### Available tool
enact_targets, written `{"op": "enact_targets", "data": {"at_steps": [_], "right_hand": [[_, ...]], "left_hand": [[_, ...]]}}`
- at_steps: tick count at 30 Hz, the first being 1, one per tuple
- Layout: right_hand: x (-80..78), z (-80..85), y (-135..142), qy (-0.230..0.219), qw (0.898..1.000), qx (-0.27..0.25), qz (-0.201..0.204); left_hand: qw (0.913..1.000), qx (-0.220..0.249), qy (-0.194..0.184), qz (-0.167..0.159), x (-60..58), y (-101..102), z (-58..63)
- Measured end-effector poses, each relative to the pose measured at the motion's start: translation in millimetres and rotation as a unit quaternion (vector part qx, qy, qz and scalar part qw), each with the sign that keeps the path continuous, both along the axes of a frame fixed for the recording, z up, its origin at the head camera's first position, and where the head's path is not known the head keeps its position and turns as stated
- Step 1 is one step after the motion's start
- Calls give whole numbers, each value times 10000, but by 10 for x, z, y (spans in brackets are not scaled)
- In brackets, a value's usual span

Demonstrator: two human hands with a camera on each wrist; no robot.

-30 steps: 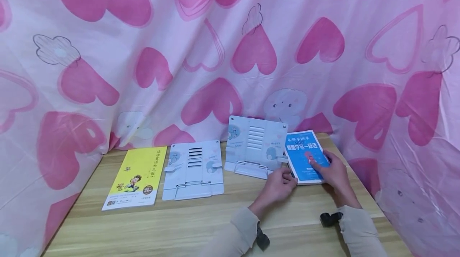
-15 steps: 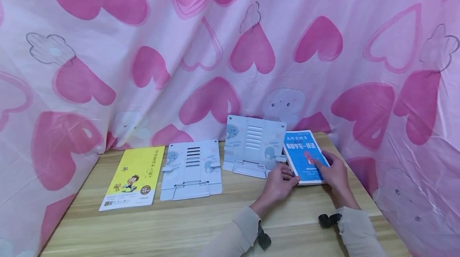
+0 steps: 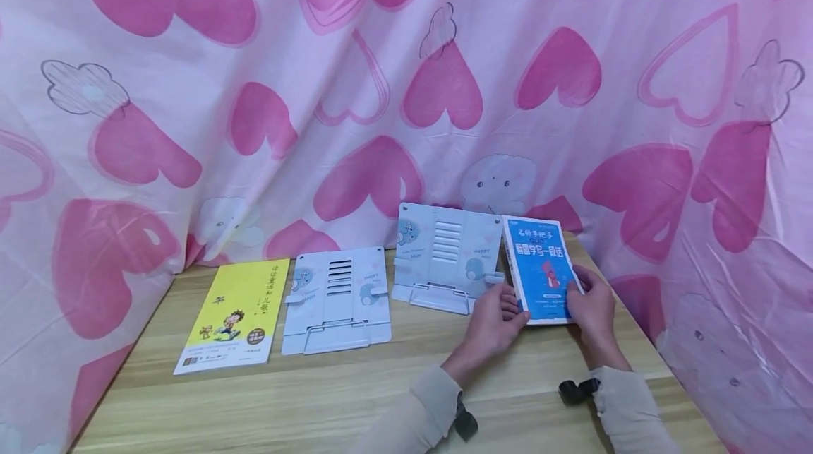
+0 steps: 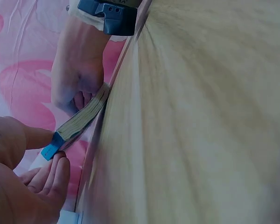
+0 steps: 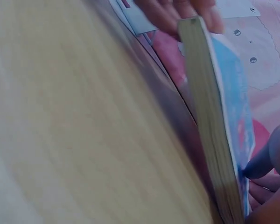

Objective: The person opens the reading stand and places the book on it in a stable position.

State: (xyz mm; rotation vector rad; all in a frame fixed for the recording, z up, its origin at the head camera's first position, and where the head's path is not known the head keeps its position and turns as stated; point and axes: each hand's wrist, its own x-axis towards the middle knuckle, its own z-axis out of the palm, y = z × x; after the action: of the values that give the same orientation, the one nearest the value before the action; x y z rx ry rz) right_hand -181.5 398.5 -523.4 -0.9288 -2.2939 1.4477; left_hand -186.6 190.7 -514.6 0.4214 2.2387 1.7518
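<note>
A thick blue-covered book with white lettering stands at the right of the table, its top edge raised. My left hand pinches its lower left corner; in the left wrist view the thumb lies on the blue spine and the fingertips are under it. My right hand grips the lower right edge, thumb on the cover, other fingers mostly hidden behind. The page edges face the right wrist camera. Just left of the book, a pale blue book stand is propped upright.
A second pale blue book stand lies farther left, leaning back lower than the first. Beside it rests a yellow book on the wood-grain table. A pink heart-print curtain hangs behind and along both sides.
The blue book has tipped up, its top edge rising beside the stand. Both hands stay at its lower corners. The head view has shifted slightly.
</note>
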Motion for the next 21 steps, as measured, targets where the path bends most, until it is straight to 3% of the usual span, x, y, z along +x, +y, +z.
{"op": "enact_targets", "data": {"at_steps": [10, 16, 21], "right_hand": [[-7, 5, 0, 240, 9986, -112, -460], [-12, -5, -3, 413, 9970, 60, -649], [-9, 21, -45, 944, 9914, 43, -909]], "left_hand": [[9932, -366, 1084, -224, 58, -4, 30], [9912, -413, 1227, -263, 67, -16, 38], [9909, -441, 1254, -234, 88, -46, 73]]}}
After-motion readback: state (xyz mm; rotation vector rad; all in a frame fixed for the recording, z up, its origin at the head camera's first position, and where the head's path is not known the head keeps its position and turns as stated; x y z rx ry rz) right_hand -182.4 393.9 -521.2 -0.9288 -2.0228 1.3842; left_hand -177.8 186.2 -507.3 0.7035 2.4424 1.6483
